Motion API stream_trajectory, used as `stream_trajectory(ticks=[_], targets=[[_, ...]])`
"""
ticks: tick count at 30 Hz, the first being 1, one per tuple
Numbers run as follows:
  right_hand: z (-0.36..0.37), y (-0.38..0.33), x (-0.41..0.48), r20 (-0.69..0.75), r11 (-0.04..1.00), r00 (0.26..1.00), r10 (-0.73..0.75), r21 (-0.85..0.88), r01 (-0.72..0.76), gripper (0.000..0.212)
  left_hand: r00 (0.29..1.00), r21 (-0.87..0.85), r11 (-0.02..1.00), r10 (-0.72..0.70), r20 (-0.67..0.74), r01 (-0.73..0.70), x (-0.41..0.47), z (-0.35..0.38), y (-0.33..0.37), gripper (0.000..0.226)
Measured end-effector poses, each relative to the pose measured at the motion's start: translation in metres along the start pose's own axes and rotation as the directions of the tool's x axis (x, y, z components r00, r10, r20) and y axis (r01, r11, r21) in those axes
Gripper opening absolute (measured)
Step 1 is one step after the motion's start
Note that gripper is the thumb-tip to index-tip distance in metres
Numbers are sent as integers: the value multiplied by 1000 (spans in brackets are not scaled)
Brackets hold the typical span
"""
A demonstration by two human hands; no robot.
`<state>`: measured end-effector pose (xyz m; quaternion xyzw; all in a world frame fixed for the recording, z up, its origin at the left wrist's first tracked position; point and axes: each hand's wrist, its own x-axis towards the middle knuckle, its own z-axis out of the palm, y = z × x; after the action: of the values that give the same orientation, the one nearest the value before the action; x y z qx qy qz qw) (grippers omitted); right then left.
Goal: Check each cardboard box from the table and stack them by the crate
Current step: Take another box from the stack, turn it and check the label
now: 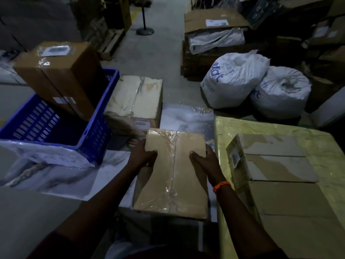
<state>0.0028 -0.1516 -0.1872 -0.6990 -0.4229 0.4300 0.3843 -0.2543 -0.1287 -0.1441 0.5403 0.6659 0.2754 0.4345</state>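
Tan taped cardboard box is being held just right of the blue plastic crate, long axis pointing away; left hand, nearer the crate, and right hand are clamping fingers on its sides.

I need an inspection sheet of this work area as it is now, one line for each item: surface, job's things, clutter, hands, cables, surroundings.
Surface: table with yellow cover at right, cardboard boxes lying on it.
Job's things: taped box in the middle; blue crate at left with a tall box tilted in it; pale box beside the crate.
Clutter: two white sacks, plastic sheets spread at left.
Hands: left hand and right hand grip the taped box at its sides, thumbs on top.
Cables: nothing seen.
Surroundings: dim storeroom, cartons behind, a post stand in the aisle.
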Motion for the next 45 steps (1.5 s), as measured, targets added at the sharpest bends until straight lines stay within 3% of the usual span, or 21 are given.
stream_trajectory(ticks=[3,6,9,16,19,24,28,31,34,38,40,45], targets=[[-9,-9,-12,-64,998,996,-54,-25,53,54,999,-78,997,-1,-41,-3,-7,7,6,48],[-22,-25,-19,-144,992,981,-129,-18,128,57,995,-137,990,29,-94,-41,-10,7,15,58],[-34,-48,-28,-217,984,962,-167,28,177,64,985,-242,962,96,-141,-128,-20,5,32,60],[-46,-66,-50,-317,946,929,-188,197,259,45,952,-329,924,96,-292,-194,-48,9,53,47],[-49,-57,-59,-341,940,922,-181,217,265,56,956,-376,910,64,-286,-174,-59,12,49,52],[-52,-40,-78,-345,917,926,-152,300,262,49,969,-499,862,-37,-245,-93,-73,8,39,89],[-54,-28,-93,-341,920,926,-164,285,268,63,977,-510,859,-81,-198,-32,-87,9,37,70],[-53,-24,-100,-359,921,913,-193,255,295,42,983,-524,852,-72,-168,-27,-93,12,35,38],[-54,-23,-103,-380,915,907,-183,272,298,33,988,-524,852,-66,-137,-16,-100,18,37,46],[-70,-15,-102,-422,922,895,-146,270,278,59,992,-546,836,-28,-122,-43,-112,36,43,58],[-80,-12,-101,-424,932,895,-139,250,263,62,993,-547,835,-14,-116,-52,-114,43,46,58],[-102,-17,-91,-250,967,960,-125,185,174,54,988,-493,867,-11,-153,-67,-104,35,49,60]])
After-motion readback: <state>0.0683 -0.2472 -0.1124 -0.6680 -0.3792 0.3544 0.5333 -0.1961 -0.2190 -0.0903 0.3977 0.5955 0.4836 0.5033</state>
